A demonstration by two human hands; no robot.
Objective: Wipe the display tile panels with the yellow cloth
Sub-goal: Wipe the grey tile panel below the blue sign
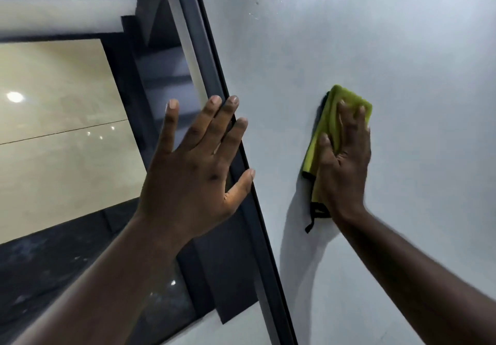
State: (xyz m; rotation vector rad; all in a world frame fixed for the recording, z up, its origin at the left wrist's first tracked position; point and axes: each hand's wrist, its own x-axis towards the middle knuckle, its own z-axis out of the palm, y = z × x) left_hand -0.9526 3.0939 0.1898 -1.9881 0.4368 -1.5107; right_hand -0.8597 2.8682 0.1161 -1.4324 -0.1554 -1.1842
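We press yellow cloth flat on white tile panel with right hand, fingers straight over cloth, not curled. Our left hand spread, fingers straight, holds nothing, lies against dark frame at panel's left edge

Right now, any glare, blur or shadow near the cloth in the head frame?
Head view: bright glare spot on the glossy beige tile, far from the yellow cloth. Head view: right hand and forearm slightly motion-blurred; left hand sharper. Head view: soft arm shadow on the white panel beside the wrist.
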